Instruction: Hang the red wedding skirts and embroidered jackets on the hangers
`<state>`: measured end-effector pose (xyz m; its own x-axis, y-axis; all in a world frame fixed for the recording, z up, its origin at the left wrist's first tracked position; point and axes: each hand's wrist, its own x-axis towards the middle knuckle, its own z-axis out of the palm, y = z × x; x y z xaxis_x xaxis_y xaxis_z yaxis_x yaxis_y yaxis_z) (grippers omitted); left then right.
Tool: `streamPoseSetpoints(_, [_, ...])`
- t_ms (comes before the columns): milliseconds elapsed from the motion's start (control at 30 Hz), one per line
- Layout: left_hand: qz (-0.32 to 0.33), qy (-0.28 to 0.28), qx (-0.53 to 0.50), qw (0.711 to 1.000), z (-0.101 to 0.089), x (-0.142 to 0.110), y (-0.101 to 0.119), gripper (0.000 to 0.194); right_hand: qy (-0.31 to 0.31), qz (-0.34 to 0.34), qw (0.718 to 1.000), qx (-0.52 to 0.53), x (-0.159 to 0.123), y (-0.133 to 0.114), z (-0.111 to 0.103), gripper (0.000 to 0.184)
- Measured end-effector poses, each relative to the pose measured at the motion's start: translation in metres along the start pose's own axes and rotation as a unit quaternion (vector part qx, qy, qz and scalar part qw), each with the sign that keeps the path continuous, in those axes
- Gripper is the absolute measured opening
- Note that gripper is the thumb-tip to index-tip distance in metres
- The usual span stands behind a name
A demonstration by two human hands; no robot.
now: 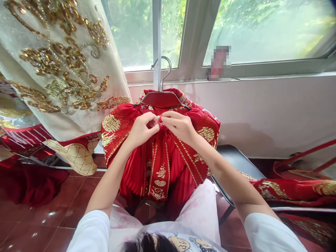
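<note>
A red garment with gold embroidery (160,171) and pleated panels hangs in front of me. It is on a dark red hanger (162,99) with a metal hook, attached to a white upright strip (156,45) by the window. Just below the hanger, my left hand (143,128) pinches a thin red fabric tie (160,119) between thumb and fingers. From the other side my right hand (181,127) meets it, its fingers closed on the same tie. Both sets of fingertips nearly touch, and part of the tie is hidden behind them.
To the left hangs a cream cloth with gold sequins (76,63), above a quilted gold-coloured piece (76,154). A black chair (236,159) stands at right, beside another red and gold garment (283,190). A blurred-out object (219,64) sits on the window ledge.
</note>
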<state>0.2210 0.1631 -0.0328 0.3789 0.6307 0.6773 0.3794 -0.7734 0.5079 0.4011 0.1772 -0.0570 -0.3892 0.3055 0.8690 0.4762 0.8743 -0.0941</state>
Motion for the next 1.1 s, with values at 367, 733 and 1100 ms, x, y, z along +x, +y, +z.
streamPoseSetpoints(367, [0.026,0.078,0.311,0.947,-0.018,-0.031,0.002,0.010,0.046,0.069,0.990,-0.117,-0.024,-0.003,-0.022,0.013])
streamPoseSetpoints(733, [-0.074,0.115,-0.127,0.982,-0.003,-0.019,0.007,0.009,0.048,0.341,0.846,0.406,-0.015,-0.012,-0.019,0.012])
streamPoseSetpoints(1100, [-0.070,0.148,-0.227,0.960,-0.006,-0.013,-0.017,0.014,-0.038,0.270,0.940,0.205,-0.015,-0.001,-0.053,0.017])
